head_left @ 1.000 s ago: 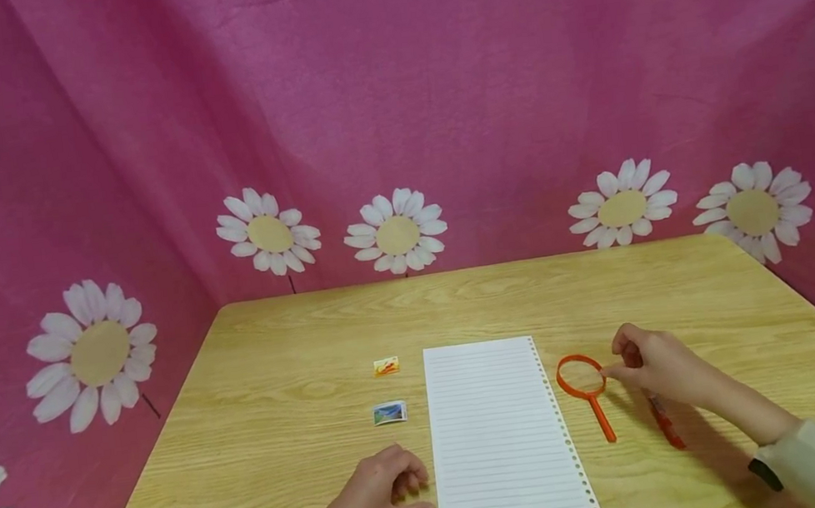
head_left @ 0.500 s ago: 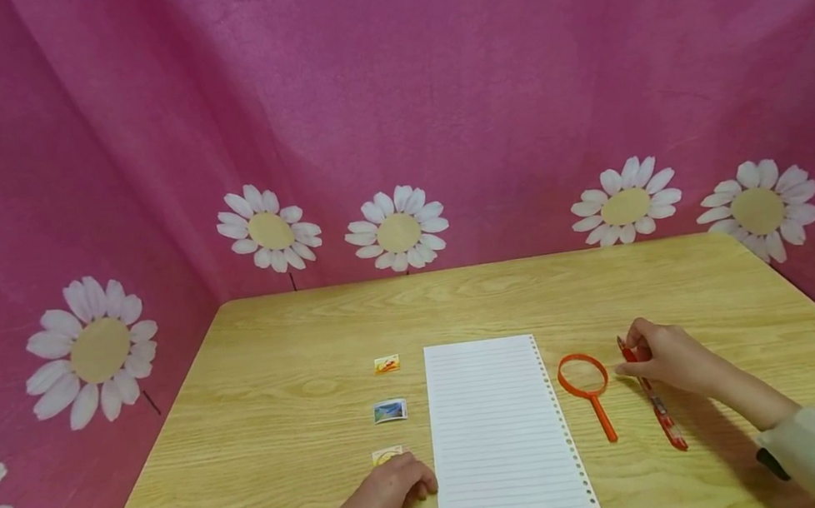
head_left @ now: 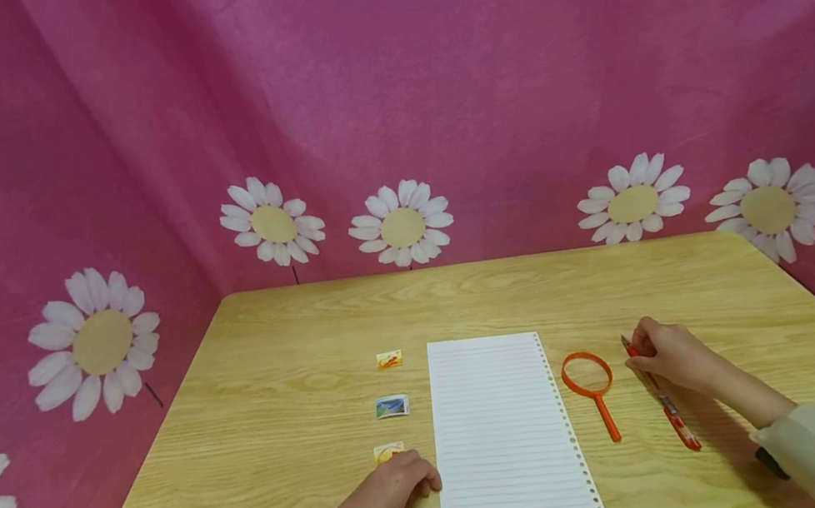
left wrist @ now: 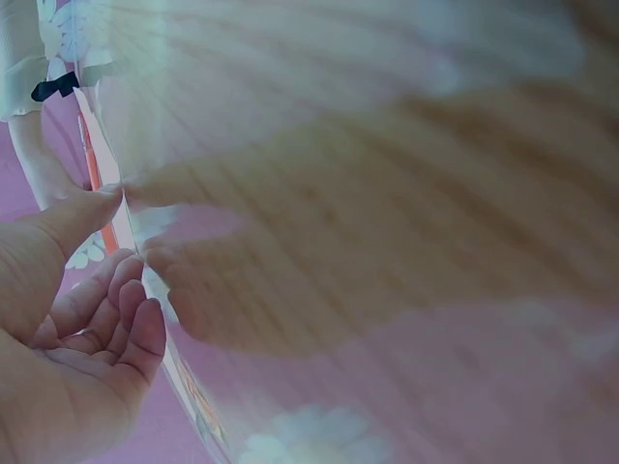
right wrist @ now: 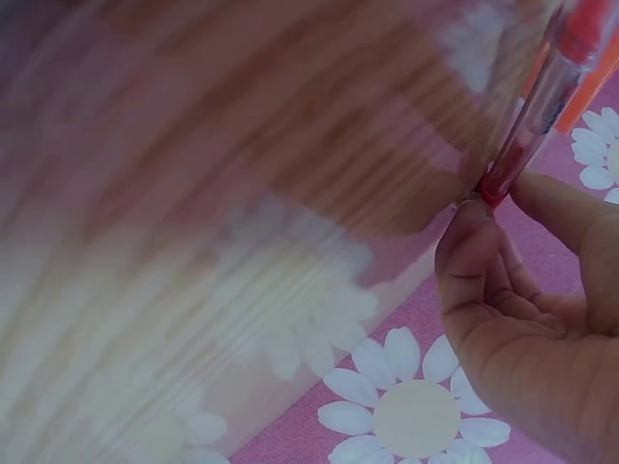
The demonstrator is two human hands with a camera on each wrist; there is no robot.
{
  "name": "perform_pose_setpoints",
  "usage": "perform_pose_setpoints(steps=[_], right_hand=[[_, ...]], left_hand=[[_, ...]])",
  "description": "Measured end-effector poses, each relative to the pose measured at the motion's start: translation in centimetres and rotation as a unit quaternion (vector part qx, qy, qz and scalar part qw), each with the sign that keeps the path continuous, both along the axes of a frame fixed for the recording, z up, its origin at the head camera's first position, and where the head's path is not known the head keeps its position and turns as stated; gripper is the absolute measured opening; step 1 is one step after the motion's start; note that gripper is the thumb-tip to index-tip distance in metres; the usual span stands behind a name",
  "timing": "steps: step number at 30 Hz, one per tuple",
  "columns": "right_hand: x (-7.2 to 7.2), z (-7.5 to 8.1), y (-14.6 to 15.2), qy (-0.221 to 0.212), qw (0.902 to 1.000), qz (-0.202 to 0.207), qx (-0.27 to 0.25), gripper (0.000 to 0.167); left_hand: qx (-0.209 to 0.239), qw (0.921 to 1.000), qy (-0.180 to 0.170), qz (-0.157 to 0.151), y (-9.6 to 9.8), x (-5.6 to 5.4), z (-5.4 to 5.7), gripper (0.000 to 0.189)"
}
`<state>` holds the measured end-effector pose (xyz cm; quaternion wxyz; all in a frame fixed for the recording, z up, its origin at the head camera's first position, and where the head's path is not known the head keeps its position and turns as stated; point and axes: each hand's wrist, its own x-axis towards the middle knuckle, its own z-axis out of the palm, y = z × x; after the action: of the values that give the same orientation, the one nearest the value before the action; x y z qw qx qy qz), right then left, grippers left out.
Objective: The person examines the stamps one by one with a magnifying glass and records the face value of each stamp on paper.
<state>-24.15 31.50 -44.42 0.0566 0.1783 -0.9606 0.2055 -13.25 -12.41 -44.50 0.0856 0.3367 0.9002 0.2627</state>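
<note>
A lined sheet of paper [head_left: 509, 435] with punched holes down its right side lies on the table. My left hand [head_left: 386, 504] rests at the paper's lower left edge, fingers loosely bent, thumb and fingertips touching down beside that edge. The red pen [head_left: 671, 410] lies slantwise on the table, right of the orange magnifying glass [head_left: 591, 388]. Thumb and forefinger of my right hand [head_left: 675, 353] pinch the pen near its far end; in the right wrist view, the fingertips [right wrist: 474, 217] meet at the pen's end.
Left of the paper lie a yellow stamp [head_left: 389, 360], a blue landscape stamp [head_left: 392, 406] and another yellow stamp [head_left: 388, 451], partly covered by my left hand. A pink cloth with daisies hangs behind the wooden table [head_left: 292, 368].
My right hand has moved from beside the magnifying glass's rim to the pen's far end. My left hand has shifted slightly right and down, uncovering part of the nearest stamp.
</note>
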Motion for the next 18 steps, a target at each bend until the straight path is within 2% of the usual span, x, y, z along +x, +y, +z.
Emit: perform_pose_setpoints(steps=[6,10,14,18], right_hand=[[0.29,0.04,-0.19,0.001,0.9999,-0.011,-0.009,0.033],[0.44,0.10,-0.20,0.015,0.9994,0.014,-0.026,0.038],[0.22,0.10,-0.18,0.077,0.9950,0.060,-0.022,0.038],[-0.06,0.03,-0.12,0.132,0.9882,0.078,-0.002,0.035]], left_hand=[[0.004,0.9999,-0.010,-0.003,-0.03,-0.01,0.08,0.023],[0.006,0.9999,-0.009,-0.004,-0.06,0.04,0.13,0.023],[0.004,0.9999,-0.010,-0.003,-0.06,0.06,0.15,0.023],[0.002,0.9999,-0.014,0.000,-0.06,0.06,0.12,0.023]])
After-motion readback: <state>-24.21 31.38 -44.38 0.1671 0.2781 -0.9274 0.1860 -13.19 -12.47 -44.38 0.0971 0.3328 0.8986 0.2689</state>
